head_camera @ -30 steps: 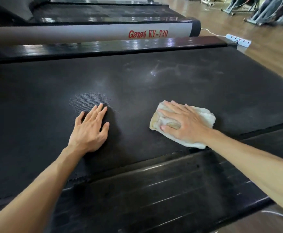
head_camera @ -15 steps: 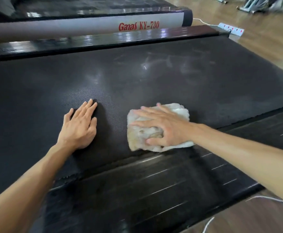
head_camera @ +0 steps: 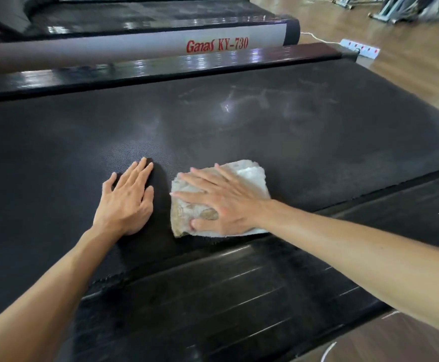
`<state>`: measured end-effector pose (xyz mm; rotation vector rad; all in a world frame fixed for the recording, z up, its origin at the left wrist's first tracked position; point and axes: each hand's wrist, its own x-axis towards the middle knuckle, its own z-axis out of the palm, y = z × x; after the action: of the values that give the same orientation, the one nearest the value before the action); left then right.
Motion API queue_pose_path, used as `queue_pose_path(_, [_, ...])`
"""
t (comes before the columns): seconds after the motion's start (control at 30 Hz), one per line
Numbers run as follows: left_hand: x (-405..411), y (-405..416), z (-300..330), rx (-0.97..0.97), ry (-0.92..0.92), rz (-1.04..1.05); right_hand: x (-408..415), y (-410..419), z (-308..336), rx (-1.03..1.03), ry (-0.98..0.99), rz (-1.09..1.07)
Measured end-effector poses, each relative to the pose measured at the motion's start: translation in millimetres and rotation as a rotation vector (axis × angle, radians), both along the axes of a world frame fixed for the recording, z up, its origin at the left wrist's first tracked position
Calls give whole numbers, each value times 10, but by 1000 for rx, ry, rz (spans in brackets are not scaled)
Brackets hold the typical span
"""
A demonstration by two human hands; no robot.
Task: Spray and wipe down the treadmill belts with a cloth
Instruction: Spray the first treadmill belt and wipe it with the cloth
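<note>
At lower centre of the frame, the right hand (head_camera: 229,205) presses flat, fingers straight, on the stained white cloth (head_camera: 249,176) lying on the treadmill belt (head_camera: 291,131), while the left hand (head_camera: 127,199) rests open-palmed just beside it, seemingly steadying the belt.

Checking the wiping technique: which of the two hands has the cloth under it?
The right hand presses flat on the cloth; the left hand rests bare on the treadmill belt.
</note>
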<state>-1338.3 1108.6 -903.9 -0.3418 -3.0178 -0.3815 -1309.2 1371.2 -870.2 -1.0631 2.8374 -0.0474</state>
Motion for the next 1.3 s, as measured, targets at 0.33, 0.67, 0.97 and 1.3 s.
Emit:
queue_pose_path(0.33, [-107, 6, 91, 144, 51, 26, -601, 673, 26, -136, -43, -509])
queue_pose_path(0.67, [-911, 33, 231, 34, 39, 45, -100, 264, -44, -198, 8, -230])
queue_pose_path(0.97, [-939, -22, 21, 23, 36, 60, -1095, 175, -1, -184, 2, -557])
queue_pose_path(1.3, [-937, -34, 31, 72, 64, 50, -738, 430, 2, -158, 26, -478])
